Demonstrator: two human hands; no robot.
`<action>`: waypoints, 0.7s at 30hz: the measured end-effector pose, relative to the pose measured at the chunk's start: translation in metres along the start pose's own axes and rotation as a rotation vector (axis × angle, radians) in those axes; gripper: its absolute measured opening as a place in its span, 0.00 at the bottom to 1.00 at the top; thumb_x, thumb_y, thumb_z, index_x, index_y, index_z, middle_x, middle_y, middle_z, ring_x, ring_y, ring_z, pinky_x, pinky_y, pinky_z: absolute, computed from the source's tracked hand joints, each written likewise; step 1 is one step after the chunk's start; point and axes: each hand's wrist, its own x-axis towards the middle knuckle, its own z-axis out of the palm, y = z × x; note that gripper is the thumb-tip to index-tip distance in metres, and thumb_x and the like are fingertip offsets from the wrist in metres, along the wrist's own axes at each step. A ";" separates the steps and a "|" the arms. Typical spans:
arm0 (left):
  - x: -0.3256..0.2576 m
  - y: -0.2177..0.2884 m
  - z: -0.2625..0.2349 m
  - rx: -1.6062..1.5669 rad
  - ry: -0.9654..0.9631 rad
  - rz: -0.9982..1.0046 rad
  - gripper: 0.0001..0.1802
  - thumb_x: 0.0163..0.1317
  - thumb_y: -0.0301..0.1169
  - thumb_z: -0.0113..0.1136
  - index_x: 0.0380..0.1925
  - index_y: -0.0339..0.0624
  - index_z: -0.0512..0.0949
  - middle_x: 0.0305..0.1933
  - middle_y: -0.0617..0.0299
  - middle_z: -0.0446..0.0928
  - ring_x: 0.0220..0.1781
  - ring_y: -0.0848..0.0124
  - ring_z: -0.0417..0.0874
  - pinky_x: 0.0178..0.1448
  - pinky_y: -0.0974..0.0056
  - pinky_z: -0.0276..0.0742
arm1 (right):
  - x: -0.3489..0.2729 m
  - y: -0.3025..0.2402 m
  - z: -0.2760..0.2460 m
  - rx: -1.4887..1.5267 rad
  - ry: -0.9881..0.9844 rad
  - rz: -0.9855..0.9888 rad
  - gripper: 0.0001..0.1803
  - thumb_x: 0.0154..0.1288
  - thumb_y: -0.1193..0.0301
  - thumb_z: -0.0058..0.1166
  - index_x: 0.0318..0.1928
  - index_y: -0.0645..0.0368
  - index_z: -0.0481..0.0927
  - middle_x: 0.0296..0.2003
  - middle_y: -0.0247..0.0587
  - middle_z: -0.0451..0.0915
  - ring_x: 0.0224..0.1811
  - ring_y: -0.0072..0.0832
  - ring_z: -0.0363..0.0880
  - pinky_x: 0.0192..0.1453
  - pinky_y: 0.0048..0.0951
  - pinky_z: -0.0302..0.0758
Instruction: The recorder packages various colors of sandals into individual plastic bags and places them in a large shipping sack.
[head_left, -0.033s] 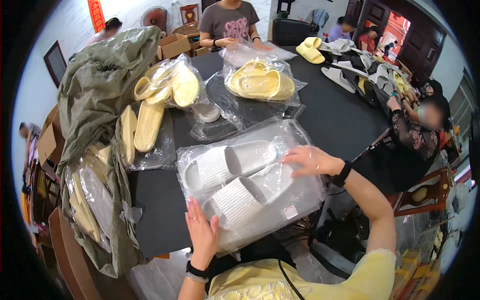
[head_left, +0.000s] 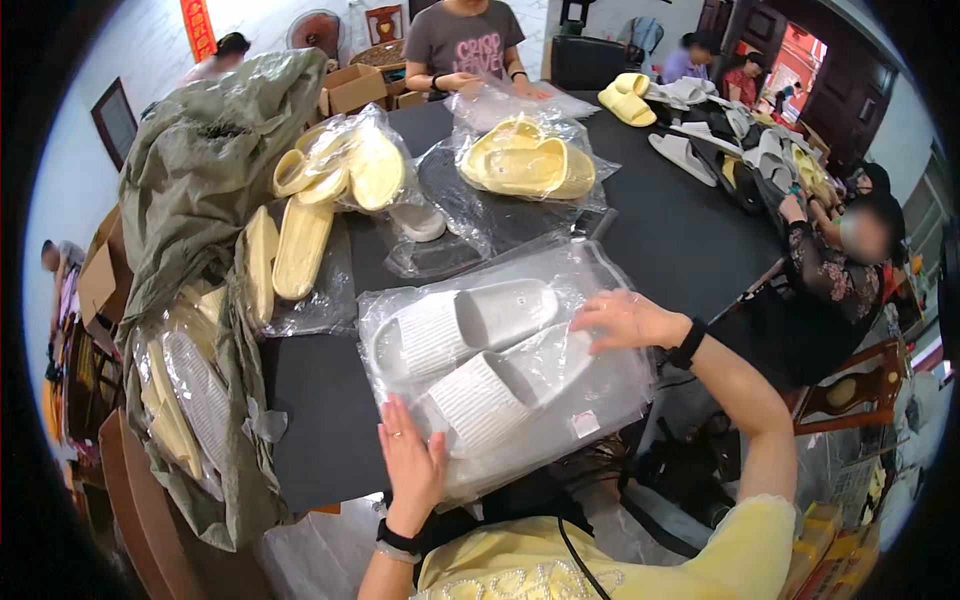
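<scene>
A pair of light grey ribbed slippers (head_left: 482,400) lies side by side inside a clear plastic bag (head_left: 606,385), on top of what looks like more clear bags at the near table edge. My left hand (head_left: 412,460) rests against the bag's near left edge, its fingers stretched out and the thumb apart. Over the bag's right part, by the toe-far ends of the slippers, lies my right hand (head_left: 630,322), fingers spread and slightly bent, pressing on the plastic. Neither hand grips anything.
Bagged yellow slippers (head_left: 530,165) lie farther back on the black table (head_left: 690,235). At left, more yellow slippers (head_left: 303,245) sit beside a large green sack (head_left: 215,150). Loose slippers (head_left: 690,160) pile at the far right. A person (head_left: 465,45) stands opposite; another (head_left: 835,250) sits at right.
The whole view has shifted very slightly. My hands and the bagged slippers keep the same places relative to each other.
</scene>
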 end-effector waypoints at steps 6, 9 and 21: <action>-0.004 0.000 0.007 0.053 0.043 -0.053 0.40 0.66 0.50 0.39 0.66 0.28 0.48 0.70 0.39 0.49 0.72 0.49 0.49 0.72 0.49 0.44 | 0.035 -0.002 0.017 0.126 -0.274 0.029 0.24 0.52 0.56 0.61 0.49 0.51 0.77 0.40 0.46 0.75 0.45 0.43 0.75 0.50 0.38 0.71; -0.006 0.000 0.006 0.048 0.030 -0.037 0.41 0.65 0.50 0.40 0.66 0.27 0.47 0.69 0.39 0.50 0.72 0.48 0.51 0.71 0.49 0.45 | 0.071 -0.028 0.039 0.202 -0.125 -0.174 0.27 0.52 0.60 0.62 0.53 0.54 0.73 0.43 0.49 0.72 0.46 0.45 0.74 0.51 0.41 0.71; -0.003 0.003 0.007 0.163 0.029 -0.026 0.43 0.60 0.54 0.48 0.64 0.30 0.53 0.68 0.39 0.53 0.70 0.47 0.53 0.70 0.49 0.49 | 0.076 -0.009 0.025 -0.038 -0.246 0.096 0.11 0.55 0.70 0.52 0.38 0.60 0.79 0.39 0.46 0.77 0.39 0.44 0.78 0.44 0.39 0.76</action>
